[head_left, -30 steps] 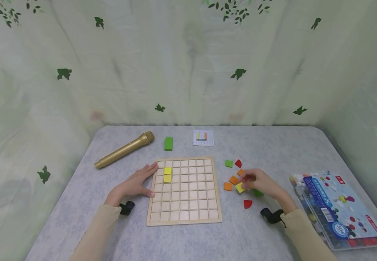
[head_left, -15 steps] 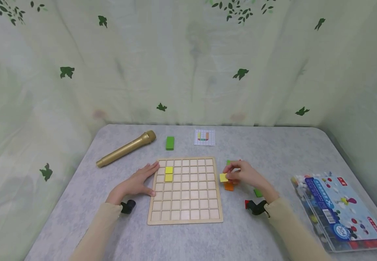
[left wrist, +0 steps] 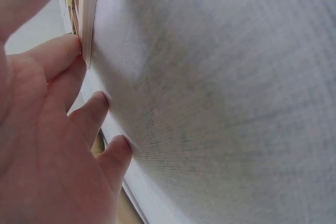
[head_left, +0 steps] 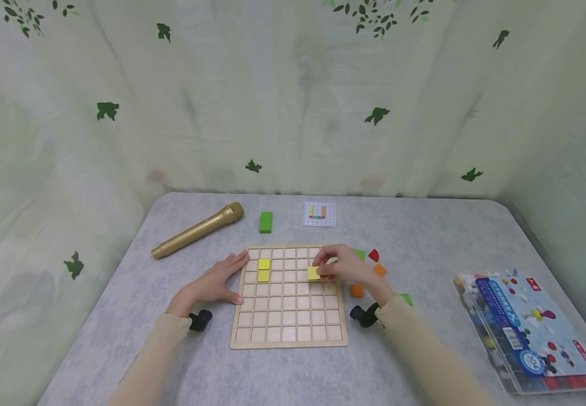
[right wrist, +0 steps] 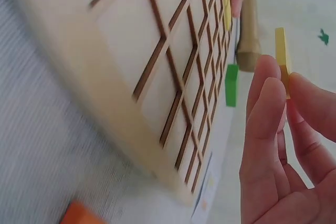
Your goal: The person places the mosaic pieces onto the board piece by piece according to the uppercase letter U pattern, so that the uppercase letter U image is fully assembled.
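A wooden grid board lies on the table. Two yellow square tiles sit in its cells, one below the other, near the upper left. My left hand rests at the board's left edge, fingers spread; in the left wrist view the fingertips meet the frame's side. My right hand is over the right part of the board and pinches another yellow square tile between thumb and fingers. That tile stands out past the fingertips in the right wrist view.
Loose orange, green and red tiles lie right of the board, partly hidden by my right arm. Behind it are a gold microphone, a green block and a pattern card. A clear box of parts stands far right.
My right hand has lifted the yellow tile from the loose pile and carried it left over the board. The left hand stays at the board's edge.
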Action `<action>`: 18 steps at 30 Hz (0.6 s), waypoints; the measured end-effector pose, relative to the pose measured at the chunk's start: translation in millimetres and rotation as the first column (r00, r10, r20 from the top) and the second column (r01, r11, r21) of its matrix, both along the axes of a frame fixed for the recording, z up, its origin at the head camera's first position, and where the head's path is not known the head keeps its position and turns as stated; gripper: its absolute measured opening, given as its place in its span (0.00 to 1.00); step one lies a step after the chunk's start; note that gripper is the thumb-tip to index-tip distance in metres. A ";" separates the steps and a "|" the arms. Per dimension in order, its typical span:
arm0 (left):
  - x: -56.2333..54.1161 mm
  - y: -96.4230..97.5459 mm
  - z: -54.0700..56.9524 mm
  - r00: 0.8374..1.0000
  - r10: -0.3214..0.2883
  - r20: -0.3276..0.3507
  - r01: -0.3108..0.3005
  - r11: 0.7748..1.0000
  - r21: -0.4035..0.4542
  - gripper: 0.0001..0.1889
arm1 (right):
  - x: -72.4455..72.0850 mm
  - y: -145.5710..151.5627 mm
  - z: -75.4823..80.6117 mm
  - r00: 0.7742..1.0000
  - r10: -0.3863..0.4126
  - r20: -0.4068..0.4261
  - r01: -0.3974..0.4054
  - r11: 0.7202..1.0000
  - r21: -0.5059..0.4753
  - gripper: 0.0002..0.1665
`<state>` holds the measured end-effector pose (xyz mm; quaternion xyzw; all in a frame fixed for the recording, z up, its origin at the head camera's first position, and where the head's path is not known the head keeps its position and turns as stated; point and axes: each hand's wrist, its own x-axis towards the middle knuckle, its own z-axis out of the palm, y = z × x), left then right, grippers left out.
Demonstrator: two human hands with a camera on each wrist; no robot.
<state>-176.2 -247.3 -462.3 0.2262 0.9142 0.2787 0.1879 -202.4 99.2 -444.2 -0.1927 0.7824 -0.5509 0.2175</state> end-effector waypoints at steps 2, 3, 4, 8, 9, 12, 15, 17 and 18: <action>0.4 0.0 0.8 1.000 -0.004 -0.006 0.004 1.000 0.014 0.56 | -0.5 -9.0 -0.7 1.000 0.009 -0.003 -0.009 1.000 -0.010 0.04; 0.6 0.4 1.7 1.000 -0.009 -0.009 0.009 1.000 0.023 0.56 | -0.7 -13.4 -1.0 1.000 0.015 -0.007 -0.015 1.000 -0.011 0.03; 0.9 0.5 2.1 1.000 -0.012 -0.012 0.012 0.999 0.029 0.57 | -0.6 -17.8 -1.1 1.000 0.019 0.000 -0.019 1.000 -0.016 0.03; 1.9 1.8 4.8 1.000 -0.008 -0.005 0.008 1.000 0.020 0.56 | -0.3 -35.0 -0.4 0.999 0.032 0.023 -0.031 0.999 -0.031 0.03; 2.1 2.3 5.4 1.000 -0.007 -0.002 0.007 1.000 0.016 0.56 | -0.2 -39.1 -0.3 0.999 0.034 0.027 -0.033 0.999 -0.034 0.03; 1.9 3.0 5.6 1.000 0.002 0.008 -0.002 1.000 -0.004 0.56 | -0.5 -50.9 -0.9 0.999 0.040 0.031 -0.039 0.999 -0.037 0.03; 1.4 3.0 4.4 1.000 0.005 0.014 -0.004 1.000 -0.008 0.55 | -0.3 -62.4 -1.2 0.999 0.041 0.031 -0.040 0.999 -0.020 0.03; 1.0 2.6 3.4 1.000 0.009 0.018 -0.009 1.000 -0.014 0.55 | -0.2 -69.9 -2.7 0.998 0.042 0.038 -0.041 0.999 -0.005 0.03; 1.0 2.4 3.0 1.000 0.010 0.018 -0.010 1.000 -0.014 0.55 | -0.2 -73.7 -3.5 0.998 0.042 0.040 -0.042 0.999 0.001 0.03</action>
